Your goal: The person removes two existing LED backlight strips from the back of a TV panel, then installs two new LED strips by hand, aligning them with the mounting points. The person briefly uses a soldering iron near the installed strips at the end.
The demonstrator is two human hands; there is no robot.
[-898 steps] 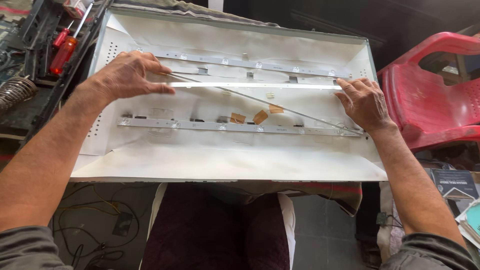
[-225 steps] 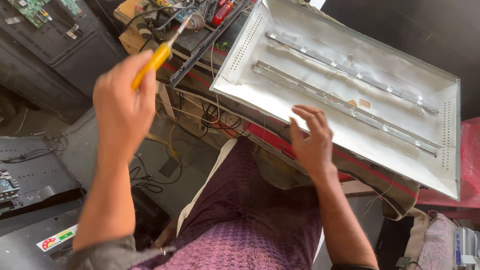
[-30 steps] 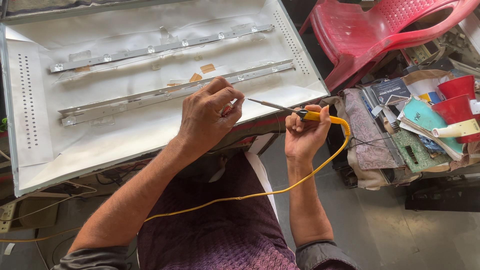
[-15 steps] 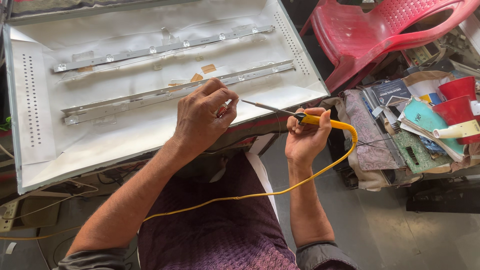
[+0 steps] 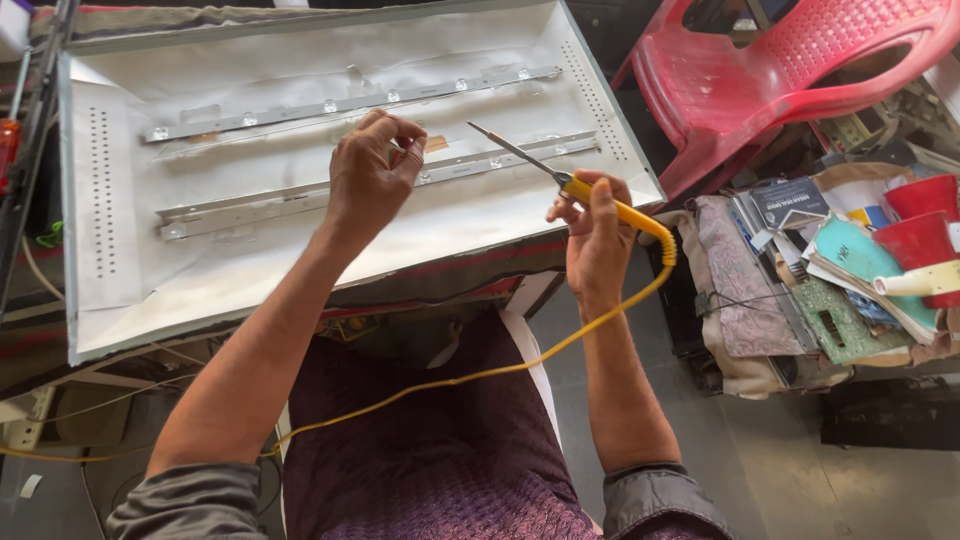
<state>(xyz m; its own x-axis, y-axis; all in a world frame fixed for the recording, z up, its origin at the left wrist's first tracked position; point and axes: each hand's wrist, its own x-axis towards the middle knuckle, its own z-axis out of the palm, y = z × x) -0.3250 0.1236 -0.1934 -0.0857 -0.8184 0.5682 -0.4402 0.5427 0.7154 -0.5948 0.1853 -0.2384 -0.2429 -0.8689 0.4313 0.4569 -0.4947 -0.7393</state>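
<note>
over the white panel tray (image 5: 250, 270) on my lap, my left hand (image 5: 372, 175) hovers with thumb and fingertips pinched together; whether anything thin sits between them i cannot tell. my right hand (image 5: 597, 232) is closed around the yellow handle of a soldering iron (image 5: 560, 182), its metal tip pointing up and left toward the left hand, above the tray's near right corner. the iron's yellow cord (image 5: 480, 375) loops down from the handle, across my purple-clad lap and off to the left. two metal light strips lie in the tray: the upper strip (image 5: 350, 102) and the lower strip (image 5: 300, 195), which passes under my left hand. a red plastic chair (image 5: 790, 70) stands to the right, with cluttered papers and a green circuit board (image 5: 835, 320) below it.
</note>
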